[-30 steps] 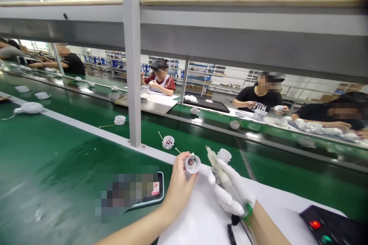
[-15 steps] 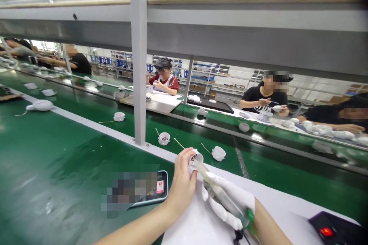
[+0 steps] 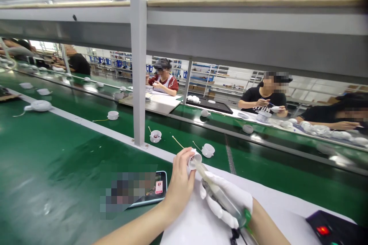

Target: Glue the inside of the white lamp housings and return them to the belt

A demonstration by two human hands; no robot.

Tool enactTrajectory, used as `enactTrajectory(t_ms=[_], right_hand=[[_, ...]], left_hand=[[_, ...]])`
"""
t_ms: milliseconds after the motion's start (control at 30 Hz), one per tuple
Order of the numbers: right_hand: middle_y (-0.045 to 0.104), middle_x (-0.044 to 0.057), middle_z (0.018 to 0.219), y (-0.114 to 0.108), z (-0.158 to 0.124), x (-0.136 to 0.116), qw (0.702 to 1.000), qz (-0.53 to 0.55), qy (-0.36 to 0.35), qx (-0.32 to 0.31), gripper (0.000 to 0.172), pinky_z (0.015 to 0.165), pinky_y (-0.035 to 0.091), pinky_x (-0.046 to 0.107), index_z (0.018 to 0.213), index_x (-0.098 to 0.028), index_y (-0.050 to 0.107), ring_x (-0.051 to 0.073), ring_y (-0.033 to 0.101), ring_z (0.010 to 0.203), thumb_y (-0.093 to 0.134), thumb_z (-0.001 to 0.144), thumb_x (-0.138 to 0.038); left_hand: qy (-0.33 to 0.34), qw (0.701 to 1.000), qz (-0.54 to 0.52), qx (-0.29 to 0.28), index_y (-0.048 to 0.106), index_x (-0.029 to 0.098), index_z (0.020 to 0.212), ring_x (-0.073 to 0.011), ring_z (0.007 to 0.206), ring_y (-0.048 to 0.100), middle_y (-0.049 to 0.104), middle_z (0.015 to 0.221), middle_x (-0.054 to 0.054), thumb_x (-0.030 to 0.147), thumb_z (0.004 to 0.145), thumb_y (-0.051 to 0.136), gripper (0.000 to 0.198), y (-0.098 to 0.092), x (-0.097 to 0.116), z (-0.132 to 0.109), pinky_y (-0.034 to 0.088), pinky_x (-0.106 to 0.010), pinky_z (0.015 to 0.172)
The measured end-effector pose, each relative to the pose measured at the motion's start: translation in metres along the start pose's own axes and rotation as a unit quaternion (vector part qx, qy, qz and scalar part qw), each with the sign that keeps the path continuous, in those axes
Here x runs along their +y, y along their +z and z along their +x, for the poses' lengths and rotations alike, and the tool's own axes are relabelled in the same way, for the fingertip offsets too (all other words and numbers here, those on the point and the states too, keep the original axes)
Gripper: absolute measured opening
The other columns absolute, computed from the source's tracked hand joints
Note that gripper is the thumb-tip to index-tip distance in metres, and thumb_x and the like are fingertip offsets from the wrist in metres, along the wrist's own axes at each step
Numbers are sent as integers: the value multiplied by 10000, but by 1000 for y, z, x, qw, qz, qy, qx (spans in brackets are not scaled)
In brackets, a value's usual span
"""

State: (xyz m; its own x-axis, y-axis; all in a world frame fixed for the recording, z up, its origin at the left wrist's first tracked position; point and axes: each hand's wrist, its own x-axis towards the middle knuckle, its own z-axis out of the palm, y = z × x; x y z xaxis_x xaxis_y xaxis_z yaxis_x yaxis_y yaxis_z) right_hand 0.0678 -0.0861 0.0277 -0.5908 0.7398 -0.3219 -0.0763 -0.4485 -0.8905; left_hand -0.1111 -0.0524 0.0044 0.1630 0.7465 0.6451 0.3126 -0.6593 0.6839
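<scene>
**Entry: cup and syringe, tip now at the mouth**

- Left hand (image 3: 179,183) – bare, thumb and fingers pinching a small white cup (image 3: 195,158) above the far edge of the white mat (image 3: 276,203), open side tipped toward the right.
- Right hand (image 3: 227,199) – white glove, fingers wrapped around a syringe (image 3: 214,189).
- Change: a second ago I see the syringe held upright, apart from the cup. Now it lies slanted with its tip at the cup's mouth, so I judge that filling or dabbing has begun.
- Loose cups (image 3: 207,150) on the belt (image 3: 258,168) have drifted left.
- Phone (image 3: 152,189) lies near the left wrist, with a small red label I cannot read.
- Box (image 3: 323,230) shows a red lamp lit.
- Writing: white letters on a co-worker's shirt (image 3: 263,101), too blurred to read.
</scene>
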Motion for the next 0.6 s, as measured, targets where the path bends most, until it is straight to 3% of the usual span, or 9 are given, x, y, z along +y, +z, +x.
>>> enactTrajectory(t_ms=[600], right_hand=[[575,-14,714,-5,2,6,1000,11,5,1,295,436,451,187,977,-114,594,68,511,485,510,973,-397]], left_hand=[[16,1000,18,-8,386,301,1258,-231,1291,389,396,1352,-71,11,837,393,511,-2,1,1,344,-481,1083]])
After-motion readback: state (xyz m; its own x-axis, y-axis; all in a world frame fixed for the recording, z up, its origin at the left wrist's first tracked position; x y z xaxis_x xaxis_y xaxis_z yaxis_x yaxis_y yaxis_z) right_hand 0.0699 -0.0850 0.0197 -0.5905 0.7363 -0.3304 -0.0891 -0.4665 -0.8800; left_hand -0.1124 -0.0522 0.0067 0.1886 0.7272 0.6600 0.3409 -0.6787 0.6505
